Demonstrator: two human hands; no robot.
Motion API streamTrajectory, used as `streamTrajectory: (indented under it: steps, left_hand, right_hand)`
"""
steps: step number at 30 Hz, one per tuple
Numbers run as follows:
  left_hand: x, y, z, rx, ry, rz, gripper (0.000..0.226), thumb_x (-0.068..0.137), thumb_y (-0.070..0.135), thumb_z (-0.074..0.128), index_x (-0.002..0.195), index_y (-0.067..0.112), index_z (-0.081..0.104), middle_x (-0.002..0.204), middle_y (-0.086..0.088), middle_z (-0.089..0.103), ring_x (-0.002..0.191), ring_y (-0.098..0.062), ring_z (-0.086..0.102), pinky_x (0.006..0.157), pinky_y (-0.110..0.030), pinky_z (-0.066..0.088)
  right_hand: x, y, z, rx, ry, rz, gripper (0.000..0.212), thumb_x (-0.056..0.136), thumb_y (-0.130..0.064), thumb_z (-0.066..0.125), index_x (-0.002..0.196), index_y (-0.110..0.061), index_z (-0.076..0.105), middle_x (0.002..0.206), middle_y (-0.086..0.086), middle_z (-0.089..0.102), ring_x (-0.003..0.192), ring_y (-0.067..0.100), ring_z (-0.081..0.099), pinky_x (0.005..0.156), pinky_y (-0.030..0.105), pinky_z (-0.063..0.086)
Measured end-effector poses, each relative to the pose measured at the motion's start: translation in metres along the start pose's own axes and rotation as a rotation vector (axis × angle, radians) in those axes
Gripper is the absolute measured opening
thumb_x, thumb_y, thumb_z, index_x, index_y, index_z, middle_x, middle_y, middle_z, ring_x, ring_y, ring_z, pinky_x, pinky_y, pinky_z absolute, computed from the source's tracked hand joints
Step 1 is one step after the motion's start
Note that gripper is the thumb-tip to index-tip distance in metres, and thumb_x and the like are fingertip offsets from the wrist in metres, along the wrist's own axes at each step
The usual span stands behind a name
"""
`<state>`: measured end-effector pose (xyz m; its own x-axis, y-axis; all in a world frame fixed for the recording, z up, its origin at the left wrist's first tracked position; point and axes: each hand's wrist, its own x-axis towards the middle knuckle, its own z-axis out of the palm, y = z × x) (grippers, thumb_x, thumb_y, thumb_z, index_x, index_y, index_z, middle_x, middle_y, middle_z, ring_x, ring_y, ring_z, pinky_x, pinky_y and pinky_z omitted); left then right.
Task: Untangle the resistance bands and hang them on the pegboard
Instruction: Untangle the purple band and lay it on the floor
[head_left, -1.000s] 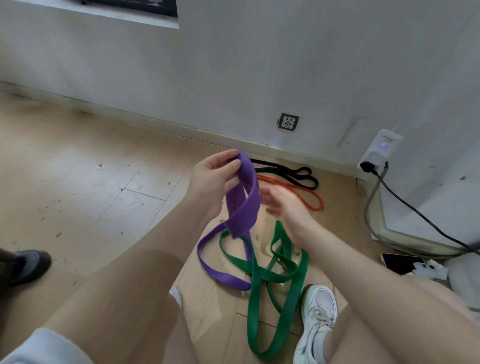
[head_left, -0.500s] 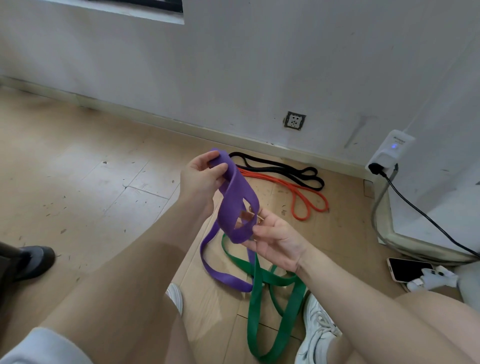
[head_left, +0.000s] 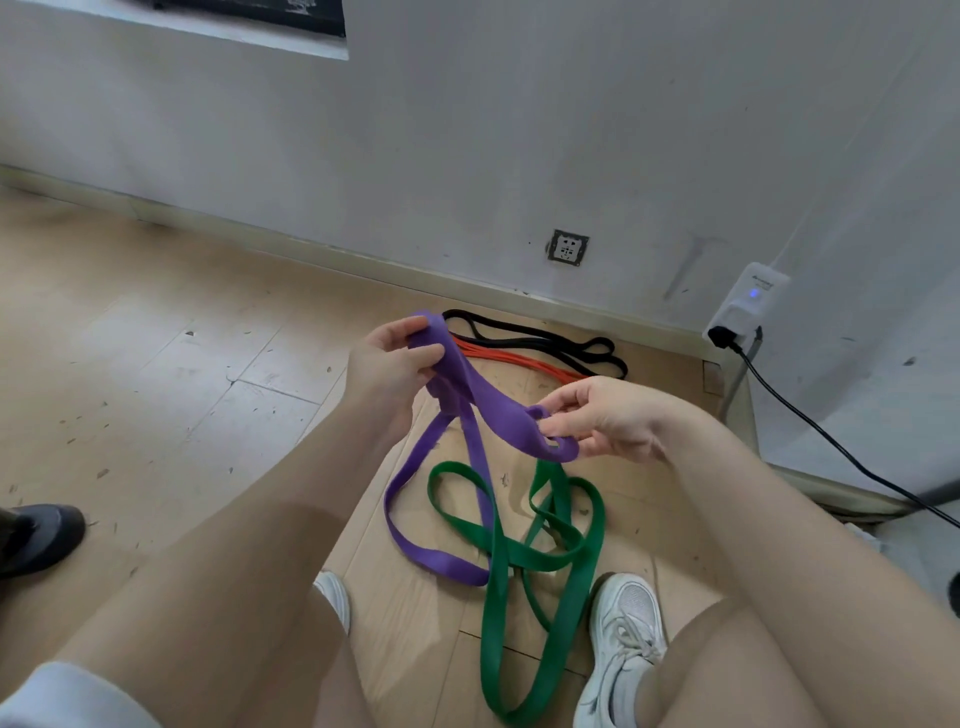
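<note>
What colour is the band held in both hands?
Purple band, clearest in the head view.

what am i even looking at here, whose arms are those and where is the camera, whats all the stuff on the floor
There is no machine. A person wears a camera on the head, so it looks down over their own arms and knees at a wooden floor.

The left hand pinches one end of a purple band. The right hand pinches it further along, so a stretch of it spans between them. The rest hangs to the floor, crossing a green band that lies in loops.

Further back, by the wall, lie a black band and an orange band. No pegboard is in view.
</note>
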<state>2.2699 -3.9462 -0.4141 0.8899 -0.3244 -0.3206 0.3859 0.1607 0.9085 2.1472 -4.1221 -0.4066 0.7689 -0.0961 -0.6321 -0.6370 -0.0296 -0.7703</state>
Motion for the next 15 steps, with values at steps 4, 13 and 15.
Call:
streamTrajectory:
  steps: [4,13,15]
  left_hand:
    - [-0.011,-0.007,0.006,0.144,-0.085,0.044,0.032,0.08,-0.012,0.06,0.103,0.011,0.059,0.097,-0.004,0.062,0.093,-0.025,0.063,0.084,-0.034,0.055]
    - [-0.013,0.001,-0.003,0.321,-0.189,0.202,0.029,0.081,-0.007,0.062,0.099,0.016,0.062,0.102,-0.003,0.062,0.095,-0.026,0.063,0.088,-0.04,0.054]
    - [-0.013,0.002,-0.003,0.327,-0.208,0.216,0.031,0.082,-0.008,0.06,0.096,0.02,0.062,0.102,-0.004,0.063,0.094,-0.026,0.062,0.089,-0.042,0.054]
  right_hand:
    - [-0.001,-0.002,0.003,-0.294,0.136,0.11,0.026,0.077,-0.01,0.073,0.098,-0.014,0.059,0.098,0.005,0.063,0.088,0.019,0.064,0.068,0.027,0.055]
    - [0.0,0.026,0.001,0.154,0.413,-0.022,0.016,0.083,-0.01,0.067,0.093,-0.012,0.055,0.084,0.011,0.064,0.051,0.009,0.049,0.041,0.015,0.04]
    - [-0.005,0.029,0.009,0.283,0.362,-0.079,0.022,0.084,-0.008,0.065,0.103,-0.01,0.053,0.091,0.012,0.063,0.057,0.01,0.053,0.044,0.015,0.043]
